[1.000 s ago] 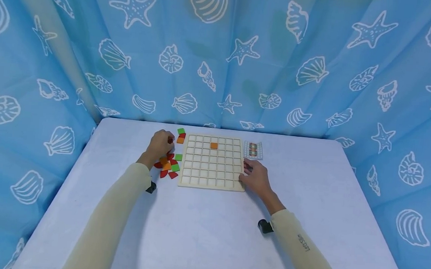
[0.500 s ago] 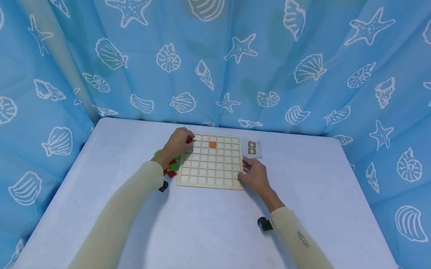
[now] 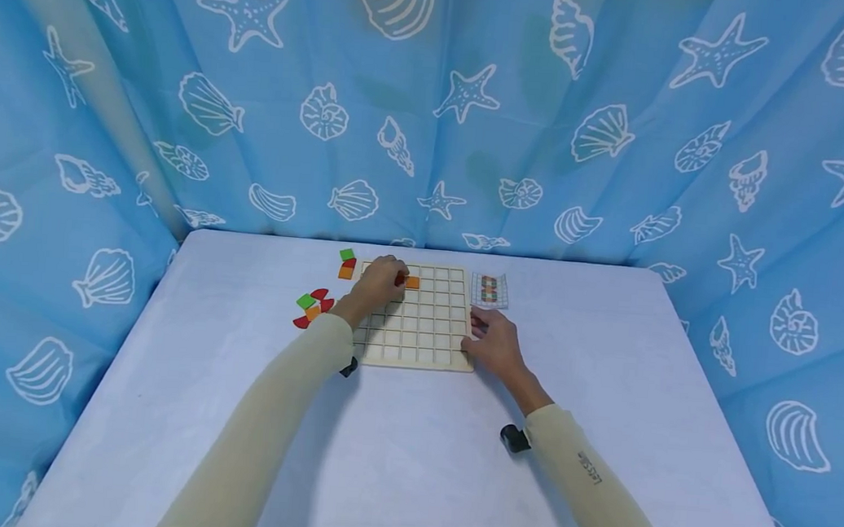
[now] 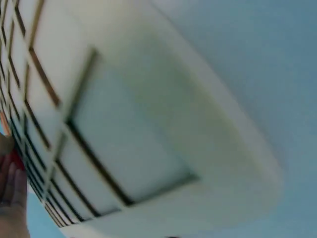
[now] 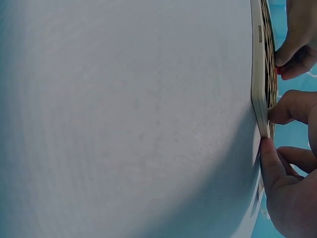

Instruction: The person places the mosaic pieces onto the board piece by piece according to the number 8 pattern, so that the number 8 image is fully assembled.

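Small red piece (image 3: pixel 400 280) (outline mostly hidden), pinched in left grip (image 3: pixel 380 283), was brought over pale wooden gridded board (image 3: pixel 427 325), beside flat orange square (image 3: pixel 413 282) | board edge was held by right grip (image 3: pixel 495 344) | placing seemed under way

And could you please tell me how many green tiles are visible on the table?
2. One green tile lies off the far left corner of the board; the second green tile lies near red pieces, left of the left sleeve, which may hide more.
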A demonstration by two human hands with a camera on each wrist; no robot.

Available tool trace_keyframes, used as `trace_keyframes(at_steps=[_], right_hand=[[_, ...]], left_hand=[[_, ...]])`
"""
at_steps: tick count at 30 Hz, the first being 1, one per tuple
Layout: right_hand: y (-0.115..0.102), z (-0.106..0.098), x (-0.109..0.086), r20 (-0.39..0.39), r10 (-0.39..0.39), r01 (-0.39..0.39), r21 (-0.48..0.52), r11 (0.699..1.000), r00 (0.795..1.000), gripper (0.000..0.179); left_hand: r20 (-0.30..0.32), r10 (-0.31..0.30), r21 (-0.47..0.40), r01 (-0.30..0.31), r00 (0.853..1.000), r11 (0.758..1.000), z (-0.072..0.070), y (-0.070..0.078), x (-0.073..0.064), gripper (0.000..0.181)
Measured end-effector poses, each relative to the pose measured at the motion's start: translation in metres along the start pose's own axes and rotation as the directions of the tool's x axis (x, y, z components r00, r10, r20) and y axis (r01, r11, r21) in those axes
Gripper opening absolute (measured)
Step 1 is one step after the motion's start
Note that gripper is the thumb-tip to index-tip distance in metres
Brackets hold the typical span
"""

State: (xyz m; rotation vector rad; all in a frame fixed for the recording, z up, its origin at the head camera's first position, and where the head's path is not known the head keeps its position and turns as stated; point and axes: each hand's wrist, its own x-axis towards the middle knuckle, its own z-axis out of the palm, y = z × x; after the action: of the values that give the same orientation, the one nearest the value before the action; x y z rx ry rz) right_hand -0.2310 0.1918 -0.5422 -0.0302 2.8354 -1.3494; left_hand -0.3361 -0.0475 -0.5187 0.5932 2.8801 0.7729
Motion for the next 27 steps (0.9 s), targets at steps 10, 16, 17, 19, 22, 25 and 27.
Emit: trace_keyframes(at_steps=[10,16,17,19,22,25,27], right_hand=[[-0.003,0.001,0.002,-0.005,-0.005,0.006,0.005,1.0,1.0,0.065],[-0.003,0.004,0.0,-0.003,0.007,-0.007,0.005,1.0,1.0,0.066],[-0.003,0.004,0.0,-0.002,0.007,-0.007,0.006,1.0,1.0,0.066],[-0.003,0.004,0.0,-0.004,0.015,-0.015,0.008,1.0,1.0,0.066],[-0.002,0.003,0.0,-0.006,0.018,-0.017,0.017,1.0,1.0,0.065],[-0.001,0.002,0.0,-0.007,0.018,-0.018,0.031,0.999,1.0,0.065],[0.0,0.001,0.0,-0.007,0.019,-0.019,0.039,0.999,1.0,0.065]], left_hand=[[0.007,-0.101,0.015,0.101,0.995,0.995,-0.003,0.009,0.001,0.022],[-0.005,-0.088,0.065,0.088,0.996,0.994,-0.005,0.01,-0.003,0.018],[-0.004,-0.086,0.062,0.086,0.996,0.994,-0.005,0.01,-0.004,0.019],[0.0,-0.092,0.036,0.092,0.996,0.995,-0.006,0.01,-0.006,0.025],[0.008,-0.104,-0.02,0.104,0.995,0.994,-0.008,0.009,-0.009,0.034],[0.021,-0.088,-0.062,0.09,0.996,0.994,-0.01,0.008,-0.01,0.037],[0.027,-0.068,-0.077,0.07,0.997,0.995,-0.011,0.007,-0.01,0.038]])
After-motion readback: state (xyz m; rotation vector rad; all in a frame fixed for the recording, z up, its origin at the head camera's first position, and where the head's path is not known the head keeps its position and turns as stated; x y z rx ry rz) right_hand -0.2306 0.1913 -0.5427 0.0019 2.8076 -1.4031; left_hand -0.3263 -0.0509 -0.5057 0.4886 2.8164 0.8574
